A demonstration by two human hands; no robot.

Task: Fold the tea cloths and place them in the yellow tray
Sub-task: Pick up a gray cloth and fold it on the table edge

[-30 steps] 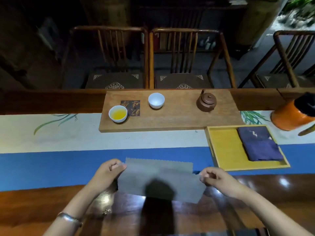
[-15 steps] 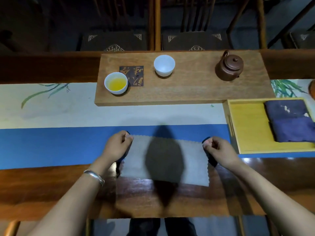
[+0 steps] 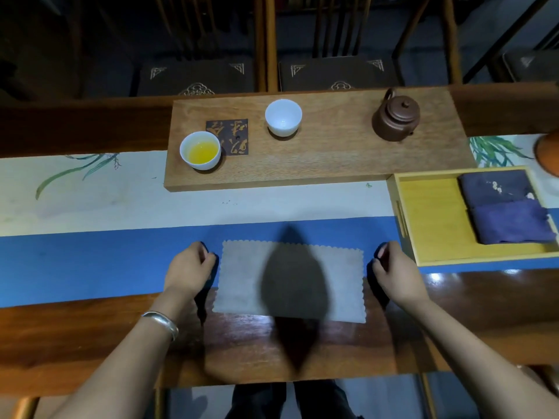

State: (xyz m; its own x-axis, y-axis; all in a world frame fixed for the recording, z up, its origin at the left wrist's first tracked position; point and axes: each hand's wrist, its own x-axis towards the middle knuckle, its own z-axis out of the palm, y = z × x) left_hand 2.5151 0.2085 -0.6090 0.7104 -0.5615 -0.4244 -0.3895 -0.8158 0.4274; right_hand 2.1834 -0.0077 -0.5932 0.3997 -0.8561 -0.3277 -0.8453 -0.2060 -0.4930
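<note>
Grey tea cloth (image 3: 290, 279) flat on worktop (image 3: 90, 337), near edge over bare wood. My left hand (image 3: 189, 269) and right hand (image 3: 393, 272) beside its ends, fingers curled, grip empty. Yellow tray (image 3: 429, 219) right, left half bare.

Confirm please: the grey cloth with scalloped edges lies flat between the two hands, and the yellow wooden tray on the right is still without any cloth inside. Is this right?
Not quite. The grey cloth with scalloped edges does lie flat between the left hand and the right hand, but the yellow wooden tray is not without cloth: a folded dark purple-blue cloth already lies in its right part. The head view shows it.
</note>
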